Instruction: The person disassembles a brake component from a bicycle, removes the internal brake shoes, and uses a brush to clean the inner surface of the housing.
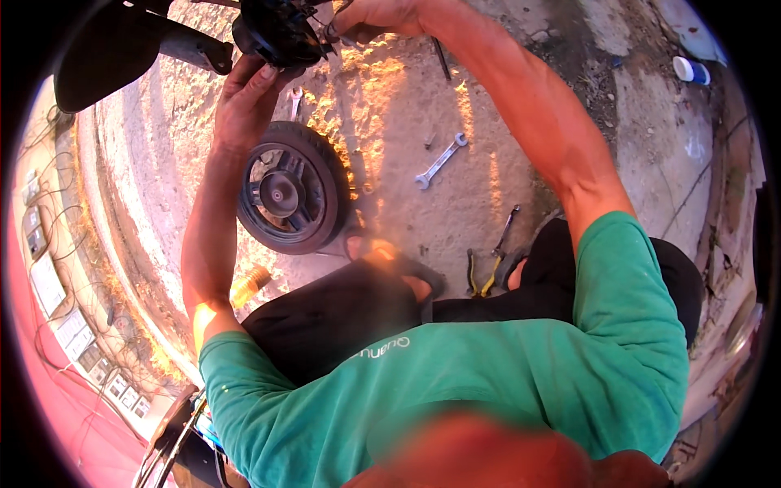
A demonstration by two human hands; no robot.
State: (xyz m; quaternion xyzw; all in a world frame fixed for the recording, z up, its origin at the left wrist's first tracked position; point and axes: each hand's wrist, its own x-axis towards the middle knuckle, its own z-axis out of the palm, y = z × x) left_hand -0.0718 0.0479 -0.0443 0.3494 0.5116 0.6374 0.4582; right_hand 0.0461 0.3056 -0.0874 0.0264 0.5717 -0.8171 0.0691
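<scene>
At the top of the head view a black round part (281,34), with cables or small fittings along its right side, hangs from a vehicle. My left hand (250,91) grips its lower edge from below, the fingers partly hidden behind it. At its right side my right hand (370,18) has its fingers bent together near the small fittings; what they hold is too dark to make out. Below my left hand a small spoked wheel (319,213) with a black tyre lies flat on the ground. The vehicle's black mudguard (102,61) is at the upper left.
An open-ended wrench (440,162) lies mid-ground, with a small metal piece (429,141) beside it. Another wrench (296,99) is above the wheel. Yellow-and-black pliers (489,281) lie by my foot. A white-and-blue tub (691,71) stands far right; an amber plastic object (249,285) is by my knee.
</scene>
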